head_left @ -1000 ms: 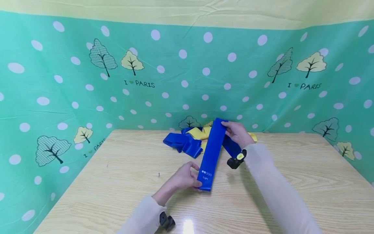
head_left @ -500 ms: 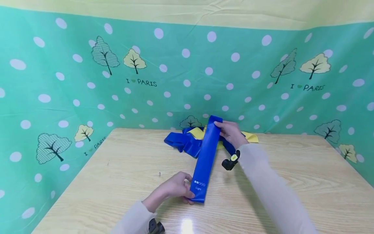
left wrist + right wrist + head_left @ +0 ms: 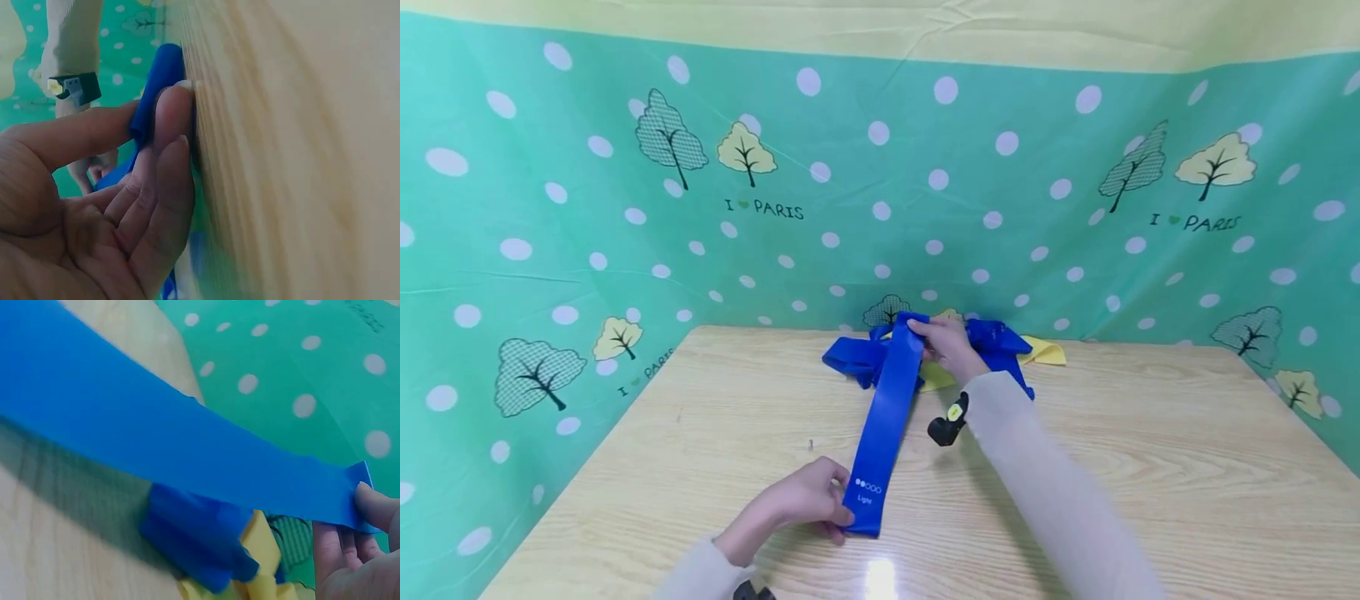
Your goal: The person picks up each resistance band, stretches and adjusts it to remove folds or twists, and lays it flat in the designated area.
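A blue resistance band (image 3: 887,425) printed "Light" stretches flat between my two hands, slanting from the back of the table down to the front left. My left hand (image 3: 811,497) pinches its near end by thumb and fingers, close to the tabletop, as the left wrist view shows. At the far end my right hand (image 3: 946,343) pinches the band, thumb on top and fingers underneath; in the right wrist view the band's end (image 3: 361,497) pokes out past the thumb. Behind it lies a heap of blue bands (image 3: 852,357) and yellow bands (image 3: 1043,351), partly hidden by the held band and right hand.
The light wood table (image 3: 1135,442) ends at the back against a green dotted curtain (image 3: 820,275). A tiny dark speck (image 3: 810,445) lies on the wood to the left of the band.
Both hands have carried the blue resistance band to the left, and its near end has come closer to the front. The right part of the heap shows more now.
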The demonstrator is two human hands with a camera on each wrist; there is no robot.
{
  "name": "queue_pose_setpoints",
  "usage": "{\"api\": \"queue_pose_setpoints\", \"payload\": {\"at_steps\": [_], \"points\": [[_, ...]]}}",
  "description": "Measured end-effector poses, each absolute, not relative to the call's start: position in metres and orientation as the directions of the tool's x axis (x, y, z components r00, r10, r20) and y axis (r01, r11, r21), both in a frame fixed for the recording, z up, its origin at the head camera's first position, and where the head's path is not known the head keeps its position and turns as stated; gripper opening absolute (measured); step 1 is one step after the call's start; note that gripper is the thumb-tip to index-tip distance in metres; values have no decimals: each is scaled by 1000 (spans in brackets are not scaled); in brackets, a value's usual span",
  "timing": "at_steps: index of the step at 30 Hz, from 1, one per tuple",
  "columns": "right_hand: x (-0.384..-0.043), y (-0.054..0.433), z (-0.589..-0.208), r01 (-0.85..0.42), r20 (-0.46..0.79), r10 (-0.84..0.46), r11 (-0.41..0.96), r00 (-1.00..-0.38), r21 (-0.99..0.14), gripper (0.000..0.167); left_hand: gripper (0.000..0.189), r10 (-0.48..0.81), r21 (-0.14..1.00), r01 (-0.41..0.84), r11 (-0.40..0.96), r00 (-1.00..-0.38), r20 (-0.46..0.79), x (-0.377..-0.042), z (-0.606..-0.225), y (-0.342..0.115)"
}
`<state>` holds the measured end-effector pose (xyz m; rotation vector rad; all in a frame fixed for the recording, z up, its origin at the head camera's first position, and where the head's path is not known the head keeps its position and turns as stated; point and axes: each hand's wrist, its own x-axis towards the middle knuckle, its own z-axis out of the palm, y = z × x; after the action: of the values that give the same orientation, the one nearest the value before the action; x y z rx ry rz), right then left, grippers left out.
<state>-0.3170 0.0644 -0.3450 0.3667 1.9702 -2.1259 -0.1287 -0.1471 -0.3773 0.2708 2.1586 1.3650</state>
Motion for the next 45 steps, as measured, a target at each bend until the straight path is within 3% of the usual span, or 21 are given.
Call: {"api": "queue_pose_setpoints", "payload": {"at_steps": [6, 15, 24, 30, 41, 45], "points": [[-316, 38, -352, 331, -331, -24, -31, -943, -943, 60, 15, 471, 875, -122, 468, -803, -364, -120, -381, -170], [-309, 5, -359, 320, -317, -96, -21, -944, -947, 35, 5, 449, 863, -172, 475, -796, -406, -103, -377, -192], [-300, -13, -372, 339, -351, -227, 89, -909, -936, 30, 31, 440, 848, -170, 502, -794, -420, -100, -378, -196], [-297, -18, -380, 321, -366, -261, 201, -893, -926, 32, 32, 451, 850, -172, 497, -786, -423, -100, -378, -195], [-309, -12, -383, 92, -169, -187, 365, -968, -926, 29, 16, 470, 874, -174, 454, -786, -401, -101, -377, -199], [-311, -10, -384, 28, -104, -164, 412, -981, -911, 26, 20, 462, 871, -180, 458, -788, -406, -98, -379, -201]]}}
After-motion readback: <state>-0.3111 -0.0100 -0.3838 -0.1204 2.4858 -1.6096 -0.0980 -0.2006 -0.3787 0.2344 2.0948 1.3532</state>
